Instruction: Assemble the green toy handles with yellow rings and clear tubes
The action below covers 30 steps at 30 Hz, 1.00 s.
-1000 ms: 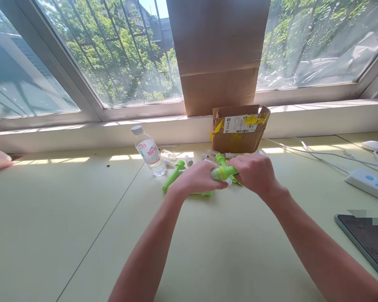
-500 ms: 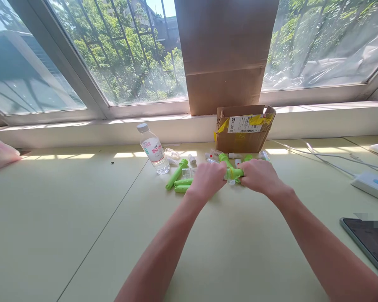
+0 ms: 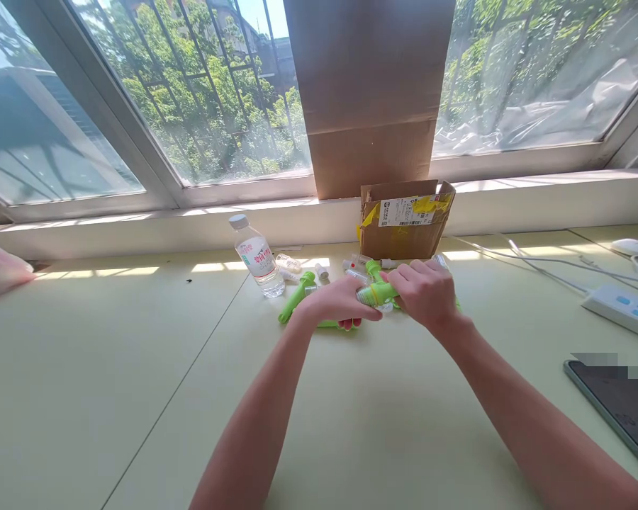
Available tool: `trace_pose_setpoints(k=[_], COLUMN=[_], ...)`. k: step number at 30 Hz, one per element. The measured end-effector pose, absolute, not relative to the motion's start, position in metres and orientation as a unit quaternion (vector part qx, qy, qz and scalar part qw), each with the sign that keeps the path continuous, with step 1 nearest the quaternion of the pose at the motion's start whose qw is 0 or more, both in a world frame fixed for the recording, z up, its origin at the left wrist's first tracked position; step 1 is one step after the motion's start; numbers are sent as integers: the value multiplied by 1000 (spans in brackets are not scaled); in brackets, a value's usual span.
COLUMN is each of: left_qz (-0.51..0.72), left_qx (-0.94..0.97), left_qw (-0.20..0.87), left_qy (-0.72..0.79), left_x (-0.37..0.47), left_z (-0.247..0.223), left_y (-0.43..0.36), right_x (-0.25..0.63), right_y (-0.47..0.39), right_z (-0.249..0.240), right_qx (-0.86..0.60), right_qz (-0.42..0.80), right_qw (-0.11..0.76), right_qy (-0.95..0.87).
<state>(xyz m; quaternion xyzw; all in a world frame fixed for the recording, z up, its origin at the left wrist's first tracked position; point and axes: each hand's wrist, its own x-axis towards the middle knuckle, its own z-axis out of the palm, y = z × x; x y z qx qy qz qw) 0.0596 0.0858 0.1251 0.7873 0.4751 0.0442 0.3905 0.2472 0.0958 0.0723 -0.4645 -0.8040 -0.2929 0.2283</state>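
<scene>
1. The green tube point(image 3: 385, 292) could slip or spin, I judge, if the right hand point(image 3: 424, 292) loosens under a twist, as its surface looks smooth
2. The clear ribbed end point(image 3: 364, 296) might sit crooked or scrape if the two hands push at different angles
3. Loose green pieces point(image 3: 296, 299) lie close by, and a low sweep of the left hand point(image 3: 336, 300) could scatter them or topple the water bottle point(image 3: 258, 258)
4. The right hand is back-up, fingers curled firmly round the tube, its forearm slanting in from the lower right
5. The left hand is knuckles-up, thumb towards the tube, fingers bent underneath; whether they press the clear end, I cannot tell
6. The tube is between both hands, nearer the person than the cardboard box point(image 3: 404, 241)
</scene>
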Motion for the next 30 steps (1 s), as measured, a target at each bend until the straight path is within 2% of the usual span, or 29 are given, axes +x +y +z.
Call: trace_pose_setpoints(k=[3,7,11,13,16,18,21,22,23,25,30], left_qz=[78,61,34,34,49,67,19,4,8,50,31], left_qx=[806,818,827,826,823,825,798,791,797,818,843], left_qw=[236,21,-109,-108,-32,77,329,362,353,241,-56], left_qy=[536,572,550,552,566,556,505,493,491,520,534], left_x=[65,74,77,76,71,66,60,60,61,66,79], left_z=[113,95,80,76,82,92,105,107,107,102,79], left_y=[84,78,73,72,73,75,79,80,81,82,83], right_x=[244,240,239,239,238,237,239,240,241,242,242], right_y=[96,95,96,97,96,94,93,94,95,96,96], right_z=[72,74,77,78,75,71,61,58,55,51,53], right_qx=[-490,-538,-560,-549,-536,-525,-489,-480,-477,-488,-574], right_qz=[-243,-156,-81,-70,-76,-110,-217,-240,-253,-250,-135], right_qw=[178,88,17,6,11,42,143,168,186,194,85], right_qy=[-818,-824,-825,-833,-841,-843,-833,-827,-821,-813,-803])
